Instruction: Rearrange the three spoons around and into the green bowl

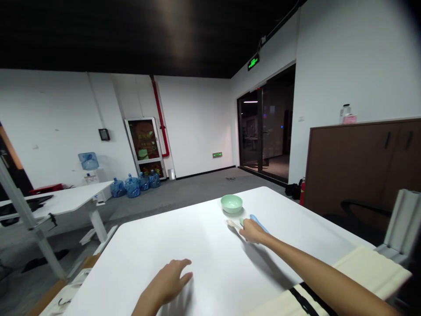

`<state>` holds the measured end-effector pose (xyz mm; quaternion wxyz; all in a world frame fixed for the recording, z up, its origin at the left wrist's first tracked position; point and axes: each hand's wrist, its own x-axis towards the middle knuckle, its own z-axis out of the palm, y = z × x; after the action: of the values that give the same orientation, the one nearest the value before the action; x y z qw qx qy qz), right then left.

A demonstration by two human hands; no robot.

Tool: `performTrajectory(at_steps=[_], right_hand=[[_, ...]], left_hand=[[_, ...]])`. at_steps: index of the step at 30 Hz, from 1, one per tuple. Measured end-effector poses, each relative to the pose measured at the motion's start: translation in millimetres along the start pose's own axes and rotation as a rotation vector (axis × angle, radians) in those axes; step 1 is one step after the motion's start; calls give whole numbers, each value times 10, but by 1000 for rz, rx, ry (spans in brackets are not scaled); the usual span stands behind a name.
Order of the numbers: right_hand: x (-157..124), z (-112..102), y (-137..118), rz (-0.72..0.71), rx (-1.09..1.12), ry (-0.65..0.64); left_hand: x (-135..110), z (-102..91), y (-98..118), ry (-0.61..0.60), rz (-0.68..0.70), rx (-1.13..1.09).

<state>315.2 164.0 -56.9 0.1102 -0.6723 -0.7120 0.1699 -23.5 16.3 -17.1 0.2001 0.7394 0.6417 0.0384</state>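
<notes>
My right hand [251, 231] reaches far across the white table [197, 245], its fingers closed around some spoons: a pale one [232, 224], a green one [242, 221] and a blue one [259, 222] stick out from it. A mint-green bowl [232, 203] stands just beyond that hand, near the table's far edge. My left hand [170, 281] lies flat on the near part of the table, fingers stretched out, holding nothing.
A cream cloth with a black stripe [362, 281] lies at the table's near right. A brown cabinet [362, 162] stands to the right, a second white desk [62, 199] to the left, water jugs [133, 186] by the far wall.
</notes>
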Motion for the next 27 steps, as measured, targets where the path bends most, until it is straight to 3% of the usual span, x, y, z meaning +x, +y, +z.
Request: performTrajectory(at_steps=[16, 27], right_hand=[[18, -7, 90, 63, -31, 37], [63, 136, 172, 36, -107, -4]], left_hand=[[-13, -31, 42, -22, -20, 23], [-10, -32, 34, -23, -14, 9]])
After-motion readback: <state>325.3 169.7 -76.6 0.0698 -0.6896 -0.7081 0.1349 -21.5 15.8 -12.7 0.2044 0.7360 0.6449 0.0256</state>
